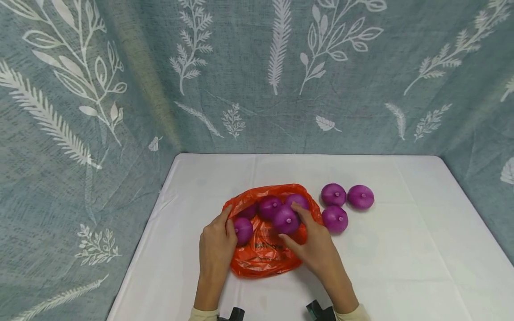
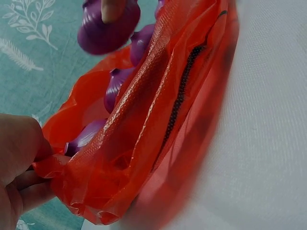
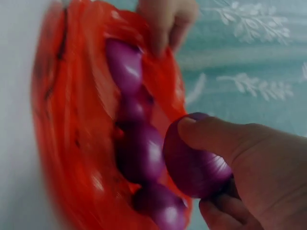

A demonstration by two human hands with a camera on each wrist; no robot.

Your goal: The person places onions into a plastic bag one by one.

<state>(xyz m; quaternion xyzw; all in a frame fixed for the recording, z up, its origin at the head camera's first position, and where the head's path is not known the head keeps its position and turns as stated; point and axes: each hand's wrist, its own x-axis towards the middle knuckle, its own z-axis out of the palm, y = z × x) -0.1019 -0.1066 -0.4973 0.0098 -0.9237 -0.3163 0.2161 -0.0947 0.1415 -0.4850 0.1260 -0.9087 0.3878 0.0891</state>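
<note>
A red plastic bag (image 1: 265, 263) lies on the white table with its mouth spread wide. Several purple onions (image 1: 269, 207) sit inside it. My left hand (image 1: 218, 243) grips the bag's rim at the left side, close beside one onion (image 1: 243, 231). In the left wrist view the plastic bunches between the fingers of that hand (image 2: 21, 165). My right hand (image 1: 315, 243) holds another onion (image 1: 286, 219) between thumb and fingers, over the bag's mouth. The right wrist view has this held onion (image 3: 196, 160) in front of the onions lined up in the bag.
Three more onions (image 1: 334, 195) stand in a group on the table, just right of the bag. The white-covered table (image 1: 401, 267) ends at a green-grey leaf-patterned cloth (image 1: 249, 89) hanging behind and at the sides.
</note>
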